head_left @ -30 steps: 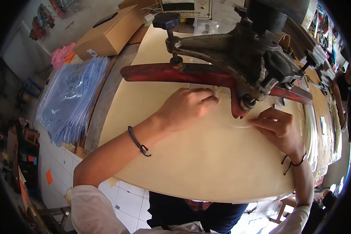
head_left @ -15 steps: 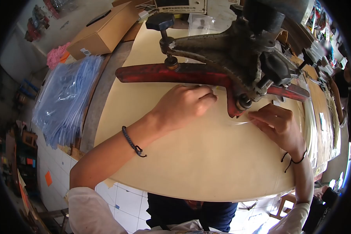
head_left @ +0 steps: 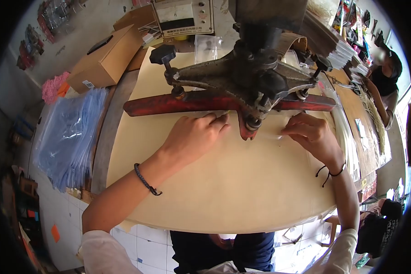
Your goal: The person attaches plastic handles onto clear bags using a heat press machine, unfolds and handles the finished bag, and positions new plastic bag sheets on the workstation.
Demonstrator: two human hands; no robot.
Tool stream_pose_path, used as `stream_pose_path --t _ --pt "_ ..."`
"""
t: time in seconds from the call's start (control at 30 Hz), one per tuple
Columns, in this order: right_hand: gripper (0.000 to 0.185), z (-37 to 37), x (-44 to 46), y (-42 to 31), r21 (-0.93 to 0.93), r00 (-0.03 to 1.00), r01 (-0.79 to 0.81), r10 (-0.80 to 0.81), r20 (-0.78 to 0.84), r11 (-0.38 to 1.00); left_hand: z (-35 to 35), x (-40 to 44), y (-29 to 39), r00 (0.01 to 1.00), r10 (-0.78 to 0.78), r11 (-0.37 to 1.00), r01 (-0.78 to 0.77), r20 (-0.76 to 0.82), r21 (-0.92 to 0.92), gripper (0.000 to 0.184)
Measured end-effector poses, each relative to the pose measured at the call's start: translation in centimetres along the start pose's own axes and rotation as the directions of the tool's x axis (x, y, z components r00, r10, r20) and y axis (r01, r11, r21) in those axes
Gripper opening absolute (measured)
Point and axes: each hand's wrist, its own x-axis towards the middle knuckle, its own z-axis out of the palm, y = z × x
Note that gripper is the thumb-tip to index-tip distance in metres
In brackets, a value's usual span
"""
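Note:
A dark metal press head [head_left: 242,73] carries a long red bar [head_left: 169,106] over a tan board [head_left: 223,182]. My left hand [head_left: 194,134] rests low over the board in front of the bar's left half, fingers curled and pressed together; what they hold, if anything, is hidden. To the right of the bar's forked middle, my right hand [head_left: 311,132] pinches the edge of a clear plastic sheet [head_left: 273,133]. That sheet is thin and hard to see, lying partly beneath the bar. Another clear plastic piece [head_left: 207,48] lies behind the press head.
On the left lies a stack of bluish clear plastic sheets [head_left: 68,132], with a cardboard box [head_left: 107,59] behind it. A machine with a gauge panel [head_left: 182,18] stands at the back. At right, another person [head_left: 386,77] is at a bench [head_left: 347,107] with pale strands.
The view has shifted, so the press and board appear farther left, and more of the person at right shows. Both hands keep closed finger poses near the bar.

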Motion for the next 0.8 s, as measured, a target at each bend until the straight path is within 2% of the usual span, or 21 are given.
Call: stream_pose_path --t 0.17,0.37,0.47,0.57,0.67,0.8 --pt "0.020 0.3 -0.2 0.9 -0.012 0.998 0.045 -0.046 -0.043 0.999 -0.3 0.1 0.3 0.994 -0.105 0.988 0.108 0.032 -0.109 0.037" --pt "0.019 0.4 -0.5 1.3 -0.045 0.995 0.079 -0.082 -0.057 0.996 -0.9 0.3 0.5 0.981 -0.137 0.982 0.153 0.140 -0.108 0.040" --pt "0.017 0.3 -0.6 1.0 -0.098 0.989 0.111 -0.119 -0.085 0.989 -0.6 0.2 0.4 0.996 -0.081 0.989 0.086 0.041 -0.119 0.040" --pt "0.015 0.7 -0.4 0.8 -0.106 0.980 0.137 -0.151 -0.130 0.985 -0.8 0.2 0.3 0.993 -0.081 0.993 0.088 0.087 -0.080 0.039" --pt "0.014 1.4 -0.5 1.3 -0.083 0.982 0.128 -0.138 -0.126 0.988 -2.1 0.5 0.9 0.964 -0.135 0.990 0.142 0.230 -0.014 0.044" --pt "0.013 1.6 -0.4 1.0 -0.071 0.989 0.099 -0.106 -0.103 0.993 -1.7 0.2 0.9 0.981 -0.101 0.994 0.094 0.167 0.048 0.042"
